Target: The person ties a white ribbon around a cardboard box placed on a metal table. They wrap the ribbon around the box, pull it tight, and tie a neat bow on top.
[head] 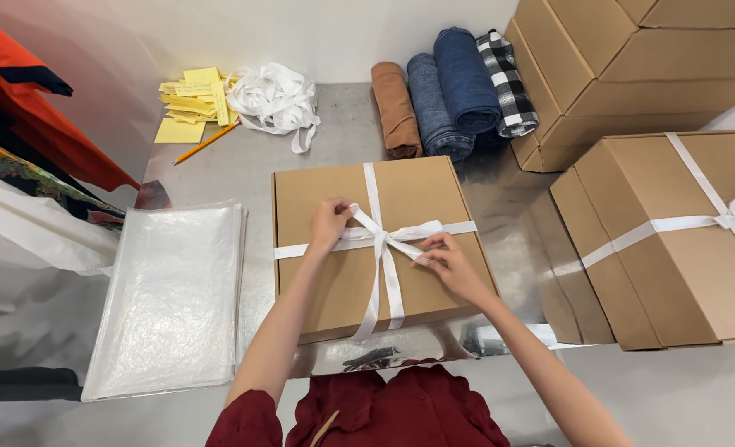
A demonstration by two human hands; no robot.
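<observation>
A flat brown cardboard box (334,273) lies on the metal table in front of me, crossed by a white ribbon (381,240) knotted near its middle. My left hand (329,222) pinches the left loop of the ribbon bow. My right hand (446,258) grips the right loop beside the knot. Two loose ribbon tails hang down over the box's near edge.
A stack of clear plastic bags (173,298) lies left of the box. Yellow paper notes (189,103), a pencil (205,143) and a pile of white ribbon (275,101) sit at the back. Rolled fabrics (454,87) lie behind. Ribbon-tied and plain cardboard boxes (673,240) stand right.
</observation>
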